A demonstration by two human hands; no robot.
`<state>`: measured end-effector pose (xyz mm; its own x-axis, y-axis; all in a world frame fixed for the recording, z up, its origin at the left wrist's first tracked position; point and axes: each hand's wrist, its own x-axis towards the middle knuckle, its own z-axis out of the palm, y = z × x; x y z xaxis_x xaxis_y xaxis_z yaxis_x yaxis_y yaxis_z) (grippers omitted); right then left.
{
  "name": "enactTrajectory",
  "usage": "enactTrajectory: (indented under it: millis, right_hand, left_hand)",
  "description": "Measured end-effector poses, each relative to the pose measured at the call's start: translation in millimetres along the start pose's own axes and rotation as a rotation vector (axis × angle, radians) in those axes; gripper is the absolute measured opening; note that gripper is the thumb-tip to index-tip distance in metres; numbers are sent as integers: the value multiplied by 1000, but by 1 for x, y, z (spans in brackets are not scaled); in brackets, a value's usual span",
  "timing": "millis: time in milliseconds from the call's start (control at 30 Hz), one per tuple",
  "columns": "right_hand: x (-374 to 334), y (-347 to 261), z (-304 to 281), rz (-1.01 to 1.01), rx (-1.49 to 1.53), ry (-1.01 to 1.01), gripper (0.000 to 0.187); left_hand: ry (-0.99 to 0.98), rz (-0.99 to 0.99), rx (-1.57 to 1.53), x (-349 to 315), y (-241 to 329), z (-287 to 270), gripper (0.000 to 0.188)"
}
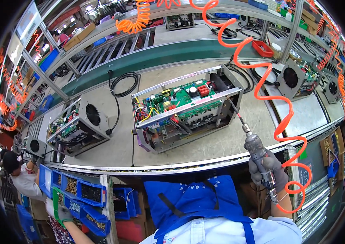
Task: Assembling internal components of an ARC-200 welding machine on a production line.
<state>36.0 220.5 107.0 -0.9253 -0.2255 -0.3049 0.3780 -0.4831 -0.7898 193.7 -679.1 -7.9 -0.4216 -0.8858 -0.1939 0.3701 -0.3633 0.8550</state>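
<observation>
My right hand, in a grey glove, is closed around a pneumatic screwdriver. The tool's long bit slants up to the top rail, near the right end, of an open metal chassis. Inside this chassis sit a green circuit board, coloured wires and dark parts. Far to the lower left, my gloved left hand is at a green-edged bin beside blue parts bins. Its fingers are small and partly hidden, so what they hold cannot be made out.
An orange coiled air hose hangs down to the screwdriver. Another chassis with a fan stands left, with a black cable behind. More units stand right. A co-worker is at far left. A red tray lies beyond.
</observation>
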Motion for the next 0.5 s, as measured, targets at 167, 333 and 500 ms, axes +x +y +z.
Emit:
enactTrajectory:
  millis: [167, 333, 500]
  right_hand:
    - [2, -9, 9, 11, -12, 41, 63]
    - [1, -17, 25, 47, -230, 191, 65]
    - [4, -13, 34, 2, -321, 203, 65]
  left_hand:
    - [150, 89, 601, 11, 11, -26, 17]
    - [262, 24, 941, -4, -6, 25, 20]
    - [110, 34, 57, 13, -5, 7, 24]
